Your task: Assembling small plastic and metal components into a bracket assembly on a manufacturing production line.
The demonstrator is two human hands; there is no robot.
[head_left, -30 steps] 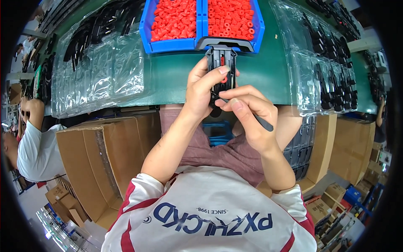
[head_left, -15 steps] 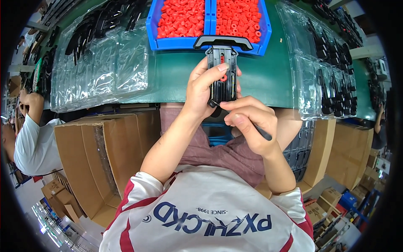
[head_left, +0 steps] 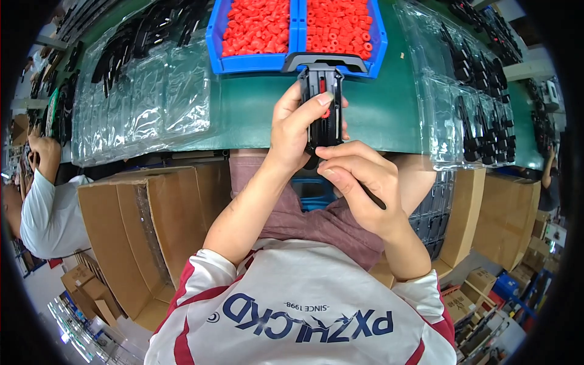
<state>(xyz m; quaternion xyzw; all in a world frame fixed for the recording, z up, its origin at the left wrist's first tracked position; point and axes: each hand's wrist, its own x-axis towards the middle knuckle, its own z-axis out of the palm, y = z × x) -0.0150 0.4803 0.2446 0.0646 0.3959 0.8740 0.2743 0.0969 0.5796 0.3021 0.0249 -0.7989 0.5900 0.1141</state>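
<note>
The left fingers (head_left: 309,111) grasp the black unit (head_left: 332,129), thumb across its face, other fingertips showing along its right edge. Its red gear (head_left: 326,114) sits just below the thumb tip. At the unit's near end, the right fingers (head_left: 356,159) pinch a dark tool (head_left: 373,198), its handle jutting out behind them. Beyond both, a blue bin (head_left: 255,64) of red parts (head_left: 258,29) stands on the bench (head_left: 380,109).
</note>
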